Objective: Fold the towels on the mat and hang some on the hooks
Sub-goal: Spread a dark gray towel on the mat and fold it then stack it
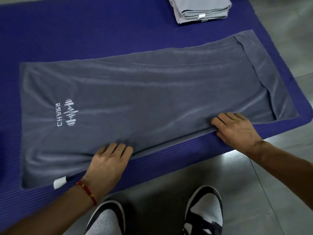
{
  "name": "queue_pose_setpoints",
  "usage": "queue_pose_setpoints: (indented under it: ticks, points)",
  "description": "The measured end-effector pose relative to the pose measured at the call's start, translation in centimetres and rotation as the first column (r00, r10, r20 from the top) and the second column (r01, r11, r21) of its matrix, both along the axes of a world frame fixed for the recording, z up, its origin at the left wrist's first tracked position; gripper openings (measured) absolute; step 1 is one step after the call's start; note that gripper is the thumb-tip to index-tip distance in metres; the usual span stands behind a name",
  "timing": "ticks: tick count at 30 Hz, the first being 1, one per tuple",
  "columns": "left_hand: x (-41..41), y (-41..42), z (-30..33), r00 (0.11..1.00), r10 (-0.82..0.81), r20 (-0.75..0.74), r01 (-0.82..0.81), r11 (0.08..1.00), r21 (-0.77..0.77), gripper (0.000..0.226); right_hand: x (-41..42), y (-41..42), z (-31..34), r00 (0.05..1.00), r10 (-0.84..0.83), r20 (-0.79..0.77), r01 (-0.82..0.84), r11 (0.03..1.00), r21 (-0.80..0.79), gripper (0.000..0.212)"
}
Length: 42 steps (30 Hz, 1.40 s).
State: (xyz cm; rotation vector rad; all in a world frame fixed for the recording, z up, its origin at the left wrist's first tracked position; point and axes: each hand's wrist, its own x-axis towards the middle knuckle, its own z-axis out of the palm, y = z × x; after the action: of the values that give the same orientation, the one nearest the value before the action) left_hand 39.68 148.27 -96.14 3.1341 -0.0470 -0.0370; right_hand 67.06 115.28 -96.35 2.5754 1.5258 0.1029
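Observation:
A long grey towel with a white logo and the word CHARS lies spread flat along the blue mat. It looks folded lengthwise, with a lower layer showing at its right end. My left hand rests on the towel's near edge, left of centre, fingers straight and pressing down. My right hand lies on the same near edge further right, fingers extended, thumb side tipped up. A white label sticks out at the near left corner.
A folded stack of light grey towels sits at the mat's far edge. Grey tiled floor runs along the near and right sides of the mat. My two black-and-white shoes stand just short of the mat.

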Motion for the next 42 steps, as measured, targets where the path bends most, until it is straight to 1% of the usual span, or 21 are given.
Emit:
queue_pose_setpoints:
  ticks: [3,7,10,13,17,19,21,22,24,25,26,28,30,32,33,34,36,37,38,40,42]
  points:
    - [-1.1,0.6,-0.5,1.000,0.031,0.003,-0.031,1.000,-0.001,0.032,-1.5,1.0,-0.2,0.997,0.075,-0.004,-0.075,0.995,0.071,0.012]
    - [-3.7,2.3,-1.4,1.000,0.016,0.005,-0.016,1.000,0.020,0.031,-3.5,-0.1,-1.0,0.989,0.136,-0.065,-0.134,0.990,0.042,0.023]
    - [-5.8,4.0,-1.5,0.996,0.094,0.015,-0.094,0.995,0.034,0.027,-3.9,-1.2,-1.1,0.989,0.129,-0.069,-0.125,0.990,0.062,0.024]
    - [-7.7,5.8,-1.2,0.982,0.190,0.000,-0.189,0.977,0.103,0.025,-4.3,-1.5,-0.8,0.987,0.144,-0.073,-0.137,0.987,0.087,0.026]
    - [-10.1,7.8,-0.5,0.977,0.202,-0.071,-0.189,0.969,0.159,0.031,-4.7,-1.8,-0.8,0.980,0.170,-0.101,-0.155,0.977,0.148,0.035]
    - [-10.6,7.9,0.2,0.963,0.211,-0.168,-0.184,0.970,0.159,0.041,-4.8,-1.9,-0.8,0.979,0.143,-0.147,-0.119,0.980,0.157,0.035]
    - [-10.1,7.5,1.1,0.927,0.259,-0.272,-0.222,0.962,0.159,0.048,-4.7,-2.2,-0.6,0.979,0.081,-0.185,-0.047,0.983,0.179,0.029]
    - [-9.5,7.2,1.7,0.916,0.265,-0.302,-0.231,0.962,0.145,0.046,-4.6,-2.4,-0.5,0.980,0.020,-0.199,0.020,0.980,0.200,0.027]
    - [-7.3,6.4,3.2,0.927,0.196,-0.320,-0.166,0.979,0.119,0.039,-3.7,-3.3,-0.5,0.955,-0.190,-0.226,0.245,0.938,0.246,0.023]
    - [-5.6,5.9,3.8,0.947,0.128,-0.293,-0.102,0.989,0.104,0.036,-2.8,-4.1,-0.4,0.915,-0.326,-0.238,0.384,0.884,0.267,0.021]
    - [-3.6,5.3,4.4,0.964,0.037,-0.264,-0.017,0.997,0.077,0.041,-1.8,-5.0,-0.3,0.849,-0.464,-0.253,0.523,0.805,0.279,0.018]
    - [1.4,3.9,4.7,0.960,-0.204,-0.195,0.213,0.976,0.031,0.051,0.7,-7.5,-0.5,0.646,-0.698,-0.309,0.763,0.584,0.275,0.014]
    - [7.1,1.7,4.3,0.894,-0.403,-0.196,0.405,0.914,-0.030,0.058,3.3,-10.2,-0.6,0.429,-0.835,-0.345,0.899,0.359,0.250,0.028]
    - [12.5,-0.3,3.0,0.828,-0.486,-0.280,0.477,0.873,-0.103,0.065,5.8,-12.2,-0.7,0.244,-0.898,-0.365,0.964,0.183,0.194,0.047]
    - [14.8,-1.2,2.1,0.807,-0.479,-0.347,0.460,0.877,-0.142,0.065,6.9,-12.8,-0.8,0.148,-0.910,-0.388,0.984,0.098,0.147,0.051]
    - [17.0,-1.9,1.1,0.806,-0.454,-0.379,0.432,0.890,-0.147,0.063,7.9,-13.2,-0.8,0.042,-0.906,-0.421,0.996,0.002,0.094,0.053]
    - [20.5,-3.0,-1.2,0.845,-0.422,-0.330,0.409,0.906,-0.110,0.059,9.7,-13.3,-0.9,-0.149,-0.849,-0.507,0.983,-0.183,0.016,0.054]
    - [22.0,-3.4,-2.1,0.870,-0.388,-0.305,0.377,0.921,-0.094,0.058,10.4,-13.3,-1.0,-0.198,-0.814,-0.546,0.971,-0.240,0.006,0.053]
    - [23.2,-3.8,-2.7,0.902,-0.337,-0.270,0.326,0.942,-0.086,0.058,10.9,-13.2,-1.0,-0.214,-0.790,-0.575,0.963,-0.270,0.012,0.049]
    - [25.4,-4.5,-2.9,0.948,-0.200,-0.249,0.185,0.979,-0.085,0.061,11.4,-13.6,-1.2,-0.176,-0.789,-0.588,0.963,-0.263,0.065,0.041]
    - [27.2,-4.5,-3.4,0.964,-0.085,-0.252,0.072,0.996,-0.061,0.062,10.8,-14.8,-1.5,-0.184,-0.806,-0.563,0.955,-0.282,0.091,0.042]
